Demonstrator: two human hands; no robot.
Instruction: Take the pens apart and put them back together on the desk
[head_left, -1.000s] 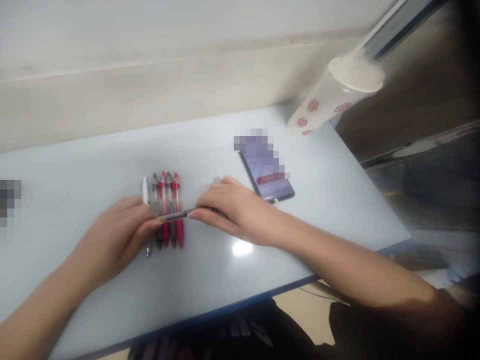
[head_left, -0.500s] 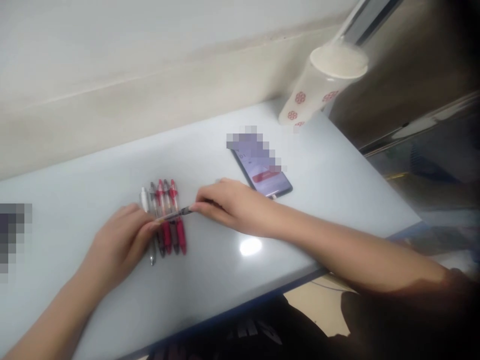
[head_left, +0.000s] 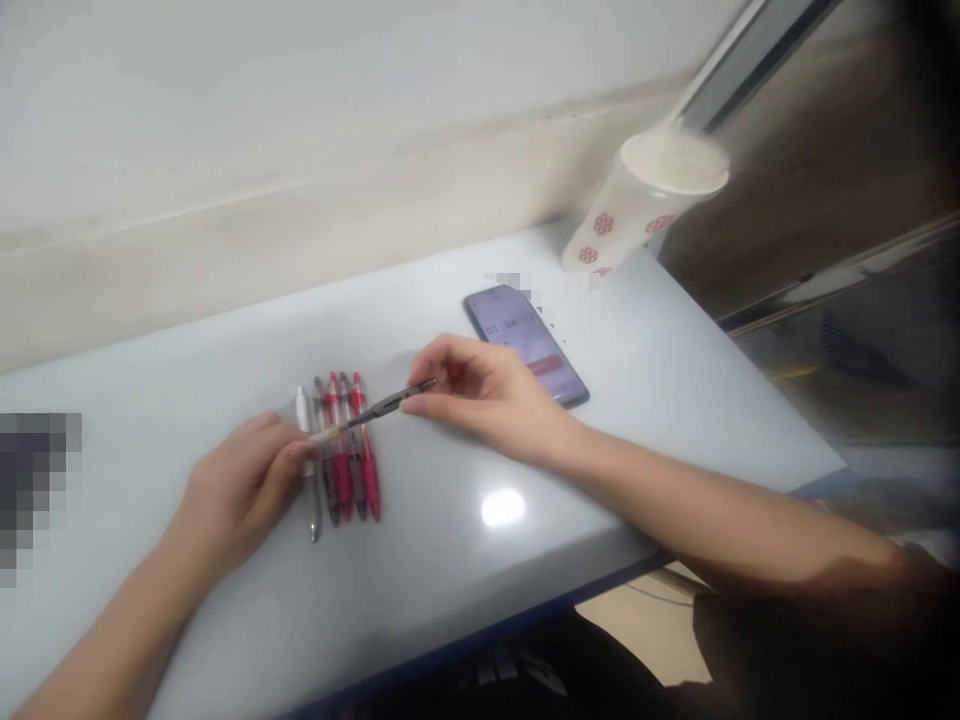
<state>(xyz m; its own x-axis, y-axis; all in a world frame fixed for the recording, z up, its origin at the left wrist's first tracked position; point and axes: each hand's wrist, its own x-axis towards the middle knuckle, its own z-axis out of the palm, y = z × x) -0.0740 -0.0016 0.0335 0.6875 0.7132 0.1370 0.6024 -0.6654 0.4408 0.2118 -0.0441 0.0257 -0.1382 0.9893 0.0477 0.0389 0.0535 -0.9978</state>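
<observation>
Several pens (head_left: 345,455) lie side by side on the pale blue table (head_left: 450,560): a white one at the left, then dark and red ones. A thin dark pen (head_left: 375,410) is held crosswise just above them. My left hand (head_left: 240,490) pinches its left end, fingers closed. My right hand (head_left: 480,390) pinches its right end between thumb and fingers, and that end is raised a little off the table.
A phone (head_left: 525,345) with a lit screen lies just behind my right hand. A white cup with red flower marks (head_left: 645,205) stands at the table's far right corner. A wall runs along the back; the table's front edge is close to my body.
My right hand has lifted and slid back along the dark pen towards its right end, so more of the pen shows. The left hand keeps its grip. The row of pens stays put.
</observation>
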